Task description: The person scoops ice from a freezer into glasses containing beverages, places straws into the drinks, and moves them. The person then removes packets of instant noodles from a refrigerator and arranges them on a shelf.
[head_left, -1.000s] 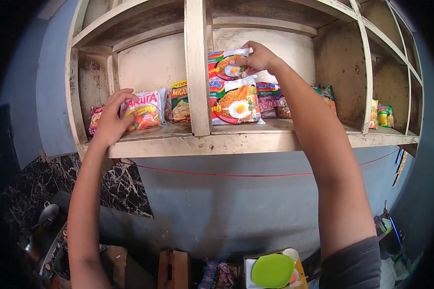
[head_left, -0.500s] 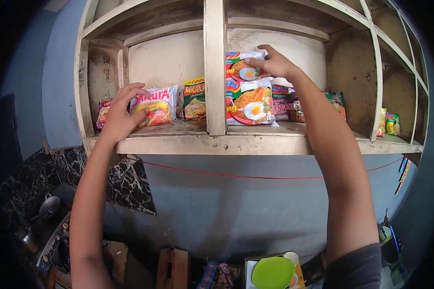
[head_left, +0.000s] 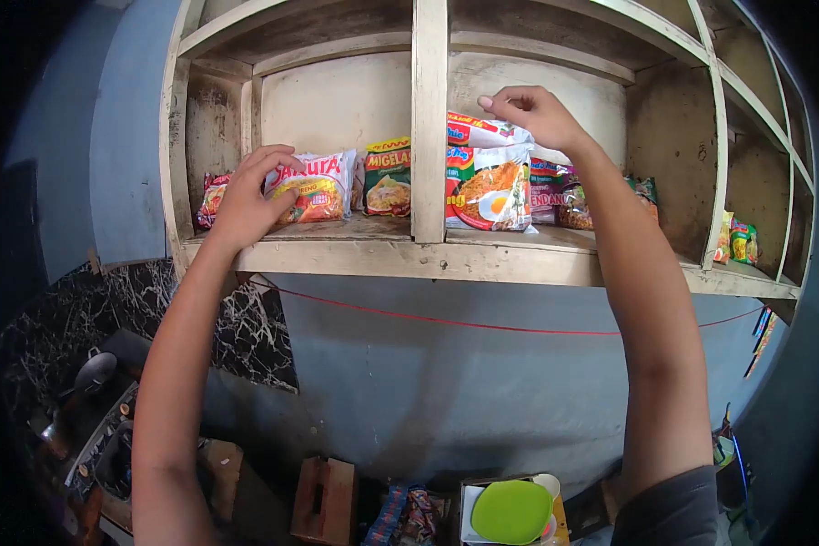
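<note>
My left hand (head_left: 259, 193) lies against the left part of a Sakura instant noodle packet (head_left: 321, 187) standing on the shelf. Its thumb and fingers are spread over the packet's front, not closed round it. Higher up, my right hand (head_left: 532, 114) hovers with bent fingers and thumb apart, just above a white and red noodle packet (head_left: 487, 132) that leans back. That packet rests on top of an upright fried noodle packet (head_left: 491, 189). To their right is a dark rendang noodle packet (head_left: 551, 193), partly behind my right forearm.
A wooden shelf (head_left: 355, 257) with a central upright post (head_left: 430, 127) holds the packets. A green Migelas packet (head_left: 389, 182) stands left of the post. Small packets (head_left: 743, 243) sit far right. Below are a red string (head_left: 446, 321), a green lid (head_left: 511, 512) and a wooden box (head_left: 323, 500).
The upper packet has tipped back, and my right hand has come off it, moving slightly up. My left hand stays at the Sakura packet. The whole view has shifted a little.
</note>
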Action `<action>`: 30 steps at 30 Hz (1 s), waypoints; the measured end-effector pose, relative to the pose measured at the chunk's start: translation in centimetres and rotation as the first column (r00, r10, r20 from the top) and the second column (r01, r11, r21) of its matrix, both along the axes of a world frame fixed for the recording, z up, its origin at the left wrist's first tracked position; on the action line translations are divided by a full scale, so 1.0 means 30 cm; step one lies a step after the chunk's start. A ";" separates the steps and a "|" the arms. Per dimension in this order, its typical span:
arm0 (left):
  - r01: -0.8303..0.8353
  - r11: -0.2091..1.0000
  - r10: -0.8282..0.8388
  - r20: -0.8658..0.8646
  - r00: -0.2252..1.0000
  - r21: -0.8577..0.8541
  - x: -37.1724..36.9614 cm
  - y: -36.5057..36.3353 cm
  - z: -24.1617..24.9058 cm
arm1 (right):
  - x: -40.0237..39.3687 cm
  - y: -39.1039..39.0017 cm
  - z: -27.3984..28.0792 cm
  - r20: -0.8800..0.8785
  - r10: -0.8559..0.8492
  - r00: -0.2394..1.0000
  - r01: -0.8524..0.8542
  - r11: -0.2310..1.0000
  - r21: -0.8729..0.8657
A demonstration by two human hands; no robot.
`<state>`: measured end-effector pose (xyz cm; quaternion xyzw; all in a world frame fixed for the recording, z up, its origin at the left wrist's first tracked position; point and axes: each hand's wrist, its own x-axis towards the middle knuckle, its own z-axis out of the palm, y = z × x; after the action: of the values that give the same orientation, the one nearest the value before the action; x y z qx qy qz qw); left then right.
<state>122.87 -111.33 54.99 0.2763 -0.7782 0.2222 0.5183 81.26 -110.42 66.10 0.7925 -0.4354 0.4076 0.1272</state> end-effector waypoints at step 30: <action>-0.198 0.903 0.363 0.429 0.827 -0.382 -0.661 0.327 -0.032 | -0.018 0.156 0.071 0.297 0.204 0.933 -0.187 0.979 -0.086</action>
<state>103.04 -101.51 54.04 0.2357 -0.7869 0.4831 0.3030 80.73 -105.75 68.22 0.7558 -0.3570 0.5475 0.0399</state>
